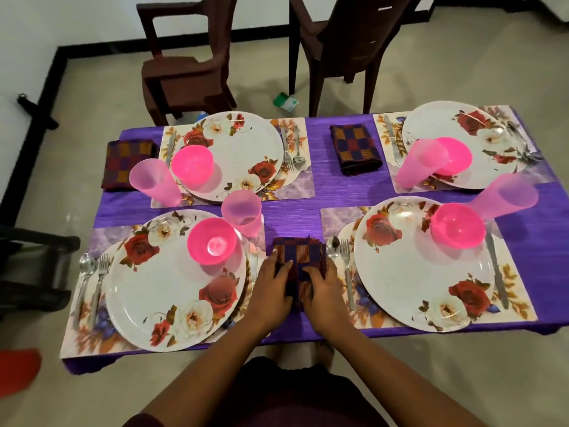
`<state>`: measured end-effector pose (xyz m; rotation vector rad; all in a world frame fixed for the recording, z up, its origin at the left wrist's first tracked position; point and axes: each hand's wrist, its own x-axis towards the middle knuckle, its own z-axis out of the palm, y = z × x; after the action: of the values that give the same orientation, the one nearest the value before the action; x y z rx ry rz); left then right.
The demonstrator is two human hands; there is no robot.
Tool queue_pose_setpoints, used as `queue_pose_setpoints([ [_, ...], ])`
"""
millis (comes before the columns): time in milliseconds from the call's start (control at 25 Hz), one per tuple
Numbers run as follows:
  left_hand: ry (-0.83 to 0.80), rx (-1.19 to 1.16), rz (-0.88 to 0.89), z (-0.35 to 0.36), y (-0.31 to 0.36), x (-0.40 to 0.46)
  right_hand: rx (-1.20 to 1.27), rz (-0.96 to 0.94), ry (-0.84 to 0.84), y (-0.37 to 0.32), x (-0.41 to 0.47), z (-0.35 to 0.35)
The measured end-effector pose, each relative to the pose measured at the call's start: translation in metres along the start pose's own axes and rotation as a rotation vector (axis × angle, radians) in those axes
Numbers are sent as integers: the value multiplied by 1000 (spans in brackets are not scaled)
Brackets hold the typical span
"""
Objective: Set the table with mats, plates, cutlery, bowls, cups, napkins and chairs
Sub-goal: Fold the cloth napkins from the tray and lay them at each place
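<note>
A folded checked napkin point(297, 251) lies on the purple tablecloth point(320, 192) between the two near place settings. My left hand point(272, 286) and my right hand point(323, 286) both rest flat on its near half, fingers straight. Left of it is a floral plate point(166, 291) with a pink bowl point(211, 241) and pink cup point(241, 214). Right of it is another plate point(421, 269) with a bowl point(458, 225) and cup point(505, 197). Two more napkins point(355, 149) point(126, 163) lie by the far settings. Spoon and fork point(340, 260) sit right of my hands.
Two brown chairs point(187, 57) point(348, 44) stand on the floor beyond the table's far edge, away from it. A dark chair point(34, 272) is at the left. A green and white packet point(285, 101) lies on the floor. Two far settings point(234, 155) point(462, 143) hold plates, bowls, cups, cutlery.
</note>
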<state>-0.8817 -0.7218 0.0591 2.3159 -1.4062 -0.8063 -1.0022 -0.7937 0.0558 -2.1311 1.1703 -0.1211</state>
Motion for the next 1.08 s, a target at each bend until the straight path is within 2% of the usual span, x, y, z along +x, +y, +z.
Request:
queue_pose_setpoints([
  [200,-126,253,15,2,2,11,-265,-67,-48,4,2,1],
  [320,-209,295,-43,1,5,16,-403,-115,-124,11,13,-1],
  [520,-257,320,-86,4,2,24,-464,-201,-330,21,25,-1],
  [720,-246,273,-58,5,-2,21,-570,-223,-365,14,25,-10],
  [840,-120,181,-6,4,0,7,-566,-311,-229,5,22,-18],
  [960,167,113,-21,11,0,-15,-573,-404,-73,8,14,-24],
  [1080,332,145,-96,25,1,-33,-555,-415,-5,20,7,-31],
])
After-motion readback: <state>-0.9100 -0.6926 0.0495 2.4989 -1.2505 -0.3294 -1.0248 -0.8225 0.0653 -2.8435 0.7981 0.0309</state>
